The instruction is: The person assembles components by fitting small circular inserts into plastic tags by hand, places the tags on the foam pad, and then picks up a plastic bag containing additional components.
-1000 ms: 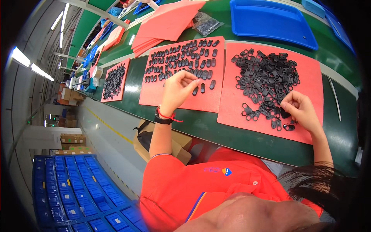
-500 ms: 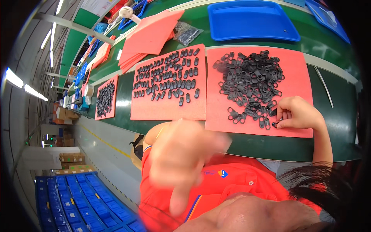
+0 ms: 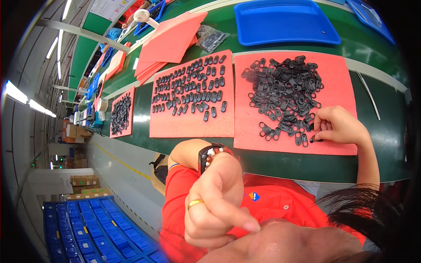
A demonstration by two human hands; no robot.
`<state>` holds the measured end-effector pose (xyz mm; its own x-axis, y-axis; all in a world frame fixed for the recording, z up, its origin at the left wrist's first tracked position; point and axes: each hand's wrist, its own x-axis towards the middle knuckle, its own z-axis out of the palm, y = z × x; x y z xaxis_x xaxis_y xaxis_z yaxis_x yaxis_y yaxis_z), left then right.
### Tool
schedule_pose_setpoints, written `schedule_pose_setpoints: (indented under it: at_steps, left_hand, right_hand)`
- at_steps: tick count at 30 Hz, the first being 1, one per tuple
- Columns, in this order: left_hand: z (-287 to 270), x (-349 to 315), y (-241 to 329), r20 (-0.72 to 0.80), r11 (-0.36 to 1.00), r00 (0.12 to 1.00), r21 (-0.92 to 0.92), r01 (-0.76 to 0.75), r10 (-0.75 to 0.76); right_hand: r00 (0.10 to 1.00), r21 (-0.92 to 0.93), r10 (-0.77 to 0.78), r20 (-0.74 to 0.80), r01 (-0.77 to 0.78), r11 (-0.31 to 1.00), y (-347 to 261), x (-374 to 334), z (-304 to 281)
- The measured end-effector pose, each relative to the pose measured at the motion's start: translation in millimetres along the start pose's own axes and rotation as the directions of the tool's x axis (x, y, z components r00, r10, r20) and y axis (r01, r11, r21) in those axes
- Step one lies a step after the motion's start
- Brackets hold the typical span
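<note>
At the right mat's near edge, my right hand (image 3: 340,127) is closed in a pinch on a small black part (image 3: 312,139), mostly hidden by the fingers. Next to it, a heap of black oval parts with ring-shaped ends (image 3: 287,87) covers much of the pink foam mat (image 3: 335,74). Raised off the bench in front of my red shirt, my left hand (image 3: 215,206) has its fingers curled in, with the index finger bent toward my chin. Nothing shows in it. It wears a gold ring and a beaded bracelet (image 3: 215,154).
Rows of black oval parts (image 3: 204,97) lie on the middle pink mat (image 3: 193,127); a smaller mat (image 3: 127,127) beyond holds more. Behind are a blue tray (image 3: 285,24), stacked pink sheets (image 3: 171,41), a plastic bag (image 3: 211,37) and a small fan (image 3: 142,16). A white strip (image 3: 369,96) lies right.
My left hand has moved down and back toward my chin, with the fingers curling in and the wrist turning. The right hand stays nearly in place, still pinching the black part.
</note>
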<state>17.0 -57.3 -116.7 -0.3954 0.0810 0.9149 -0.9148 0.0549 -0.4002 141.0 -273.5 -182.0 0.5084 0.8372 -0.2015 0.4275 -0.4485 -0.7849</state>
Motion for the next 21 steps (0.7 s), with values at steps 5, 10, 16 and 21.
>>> schedule_pose_setpoints:
  at_steps: [5, 10, 16, 21]
  left_hand:
    - [-21.2, -15.4, -13.4, 0.159, 0.833, 0.818, 0.114, 0.542, -0.554]
    - [-29.4, -44.9, -59.9, 0.259, 0.435, 0.350, 0.564, 0.702, -0.900]
    - [-31.7, -94.4, -63.8, 0.416, 0.334, 0.027, 0.687, 0.646, -0.909]
    - [-30.4, -108.8, -61.7, 0.470, 0.418, 0.035, 0.747, 0.516, -0.882]
  right_hand:
    - [0.996, -0.039, -0.080, -0.046, 0.078, 0.996, 12.9, 0.0, -0.4]
    - [0.995, -0.046, -0.094, -0.025, 0.093, 0.995, 13.7, 1.0, -3.7]
    - [0.996, -0.109, -0.086, 0.011, 0.087, 0.990, 16.7, -2.8, -3.4]
    - [0.999, -0.062, -0.035, 0.041, 0.037, 0.997, 20.5, -2.2, -7.5]
